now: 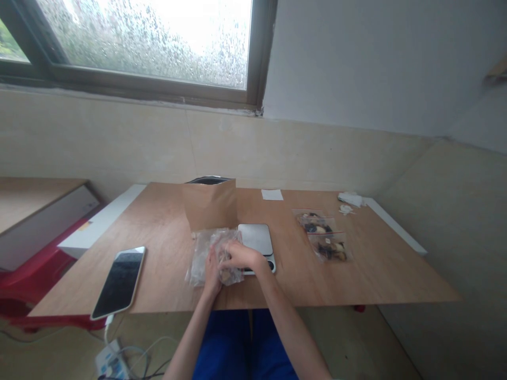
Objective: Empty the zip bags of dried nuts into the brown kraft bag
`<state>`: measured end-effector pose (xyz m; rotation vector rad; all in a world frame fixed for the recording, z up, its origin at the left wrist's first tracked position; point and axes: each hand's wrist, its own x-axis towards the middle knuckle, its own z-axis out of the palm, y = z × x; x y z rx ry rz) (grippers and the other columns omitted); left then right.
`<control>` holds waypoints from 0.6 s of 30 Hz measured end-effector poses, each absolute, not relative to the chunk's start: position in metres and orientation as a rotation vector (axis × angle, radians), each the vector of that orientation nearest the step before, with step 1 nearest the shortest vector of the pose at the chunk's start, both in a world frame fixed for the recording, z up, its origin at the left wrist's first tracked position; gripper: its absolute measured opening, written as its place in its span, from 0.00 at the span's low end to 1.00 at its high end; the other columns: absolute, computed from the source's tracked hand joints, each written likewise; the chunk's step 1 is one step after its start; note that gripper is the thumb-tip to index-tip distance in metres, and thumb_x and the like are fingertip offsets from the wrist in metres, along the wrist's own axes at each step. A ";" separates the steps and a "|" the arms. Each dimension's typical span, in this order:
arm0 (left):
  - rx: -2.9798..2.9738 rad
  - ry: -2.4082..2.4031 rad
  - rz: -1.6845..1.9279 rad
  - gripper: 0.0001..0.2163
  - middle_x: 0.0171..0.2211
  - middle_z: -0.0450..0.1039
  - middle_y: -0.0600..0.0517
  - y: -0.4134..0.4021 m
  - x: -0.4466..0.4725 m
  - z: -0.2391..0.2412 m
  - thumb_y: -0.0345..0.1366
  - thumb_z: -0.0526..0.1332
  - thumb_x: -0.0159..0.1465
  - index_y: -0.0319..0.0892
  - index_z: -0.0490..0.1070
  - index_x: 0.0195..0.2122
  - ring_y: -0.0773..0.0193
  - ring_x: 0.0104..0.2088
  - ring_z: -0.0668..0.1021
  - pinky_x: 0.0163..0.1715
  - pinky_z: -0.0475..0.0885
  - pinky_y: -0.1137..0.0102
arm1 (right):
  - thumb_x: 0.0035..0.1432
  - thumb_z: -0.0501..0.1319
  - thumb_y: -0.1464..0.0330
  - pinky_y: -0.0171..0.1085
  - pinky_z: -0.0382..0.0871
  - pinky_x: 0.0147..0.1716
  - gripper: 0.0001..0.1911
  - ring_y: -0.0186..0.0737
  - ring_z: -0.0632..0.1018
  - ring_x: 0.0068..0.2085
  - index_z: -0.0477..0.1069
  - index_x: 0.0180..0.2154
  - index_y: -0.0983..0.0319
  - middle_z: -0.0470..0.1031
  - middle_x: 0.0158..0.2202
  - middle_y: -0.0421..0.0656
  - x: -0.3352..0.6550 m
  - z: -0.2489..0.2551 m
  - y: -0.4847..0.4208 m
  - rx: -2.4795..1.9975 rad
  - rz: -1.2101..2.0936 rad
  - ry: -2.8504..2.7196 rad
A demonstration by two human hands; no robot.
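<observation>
Both of my hands rest on a clear plastic bag (204,252) lying on the wooden table (166,221) in front of me. My left hand (212,274) presses on the bag's near side, fingers curled on the plastic. My right hand (240,255) pinches the bag's right edge; some brownish contents show inside. Just beyond my right hand sits a small silver kitchen scale (256,237). An upright brown paper bag (210,205) stands behind the plastic bag.
A phone (120,281) with a dark screen lies at the left front corner. Two sealed clear bags (324,236) with dark contents lie to the right. A white slip (272,195) and crumpled white bits (349,200) sit at the far edge. Cables and a power strip (113,361) lie on the floor.
</observation>
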<state>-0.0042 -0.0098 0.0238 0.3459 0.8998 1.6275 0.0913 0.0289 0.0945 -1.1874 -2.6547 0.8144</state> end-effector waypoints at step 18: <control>0.172 0.874 1.534 0.17 0.33 0.77 0.47 -0.001 -0.007 0.017 0.41 0.49 0.65 0.37 0.73 0.40 0.57 0.38 0.79 0.38 0.74 0.65 | 0.53 0.61 0.71 0.33 0.65 0.38 0.07 0.36 0.74 0.39 0.71 0.36 0.66 0.74 0.38 0.45 0.093 0.094 0.038 -1.007 1.163 -2.229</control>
